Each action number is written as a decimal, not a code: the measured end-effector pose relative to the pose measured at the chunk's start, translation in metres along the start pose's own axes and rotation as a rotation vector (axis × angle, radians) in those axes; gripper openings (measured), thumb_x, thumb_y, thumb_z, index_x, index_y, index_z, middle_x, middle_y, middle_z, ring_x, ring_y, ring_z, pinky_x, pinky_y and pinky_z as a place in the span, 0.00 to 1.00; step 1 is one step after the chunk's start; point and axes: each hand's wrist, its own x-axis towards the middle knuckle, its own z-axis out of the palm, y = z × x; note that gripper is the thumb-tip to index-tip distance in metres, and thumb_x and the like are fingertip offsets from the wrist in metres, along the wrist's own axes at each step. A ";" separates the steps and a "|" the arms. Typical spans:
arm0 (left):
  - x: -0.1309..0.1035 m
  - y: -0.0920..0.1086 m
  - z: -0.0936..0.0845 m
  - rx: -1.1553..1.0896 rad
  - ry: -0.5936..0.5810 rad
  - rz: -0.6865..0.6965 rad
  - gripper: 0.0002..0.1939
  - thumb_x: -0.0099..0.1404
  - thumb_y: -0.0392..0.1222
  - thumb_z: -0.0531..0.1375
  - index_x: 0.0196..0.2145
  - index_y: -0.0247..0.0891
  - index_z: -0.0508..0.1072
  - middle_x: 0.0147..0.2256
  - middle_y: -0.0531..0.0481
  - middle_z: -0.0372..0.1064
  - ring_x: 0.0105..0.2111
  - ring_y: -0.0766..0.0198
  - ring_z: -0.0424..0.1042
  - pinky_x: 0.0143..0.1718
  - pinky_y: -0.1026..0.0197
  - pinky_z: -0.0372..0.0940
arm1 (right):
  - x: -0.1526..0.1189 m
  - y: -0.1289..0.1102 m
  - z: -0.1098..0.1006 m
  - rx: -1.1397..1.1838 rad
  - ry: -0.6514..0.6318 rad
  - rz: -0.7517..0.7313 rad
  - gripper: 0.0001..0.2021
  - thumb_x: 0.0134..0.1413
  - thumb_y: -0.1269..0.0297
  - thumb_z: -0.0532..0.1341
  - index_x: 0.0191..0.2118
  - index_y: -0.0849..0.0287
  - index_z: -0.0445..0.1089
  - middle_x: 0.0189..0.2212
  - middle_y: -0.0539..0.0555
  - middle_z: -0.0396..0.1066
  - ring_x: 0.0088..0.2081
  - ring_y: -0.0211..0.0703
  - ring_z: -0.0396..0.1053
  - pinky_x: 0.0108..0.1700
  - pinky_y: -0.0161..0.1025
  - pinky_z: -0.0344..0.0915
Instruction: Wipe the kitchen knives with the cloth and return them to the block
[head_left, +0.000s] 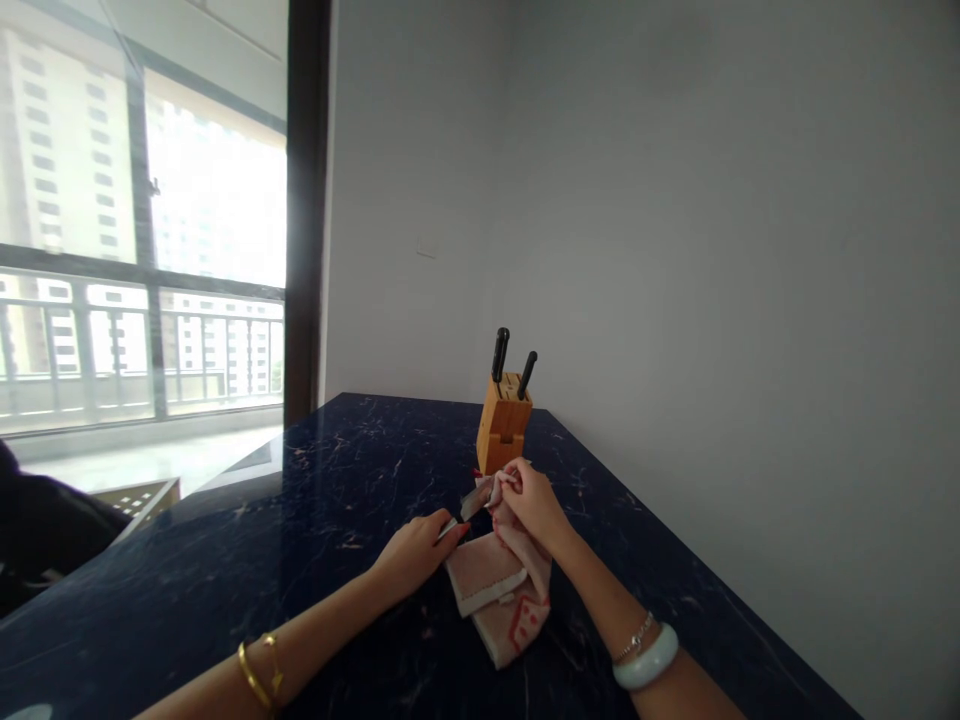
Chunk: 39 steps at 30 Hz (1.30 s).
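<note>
My left hand (421,548) is closed around the dark handle of a knife (477,500), whose broad blade points up and to the right. My right hand (531,500) pinches a pink and white towel (491,572) against the blade near its far end. The rest of the towel hangs down and lies on the dark table below, with a red pattern at its lower corner. Just beyond my hands stands a wooden knife block (504,430) with black-handled knives in its top. Part of the blade is hidden by the towel.
The glossy dark blue table (360,440) reaches to the grey walls. At the far left are a black object (45,530), partly cut off, and a light perforated surface (142,500) beside the table, near the window.
</note>
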 end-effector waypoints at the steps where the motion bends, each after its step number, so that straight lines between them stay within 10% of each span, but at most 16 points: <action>1: 0.000 0.000 0.000 0.001 -0.002 -0.001 0.19 0.64 0.54 0.44 0.30 0.41 0.67 0.28 0.50 0.71 0.30 0.62 0.70 0.28 0.66 0.54 | 0.001 0.002 -0.001 -0.009 0.015 0.012 0.03 0.47 0.70 0.53 0.30 0.56 0.61 0.27 0.48 0.68 0.31 0.38 0.67 0.34 0.33 0.59; 39: -0.005 0.009 -0.003 0.029 -0.025 -0.023 0.15 0.64 0.50 0.45 0.33 0.42 0.67 0.33 0.49 0.73 0.35 0.59 0.71 0.32 0.64 0.56 | -0.016 -0.031 0.008 -0.192 -0.104 -0.136 0.06 0.50 0.73 0.52 0.33 0.57 0.63 0.32 0.52 0.68 0.36 0.40 0.64 0.39 0.35 0.54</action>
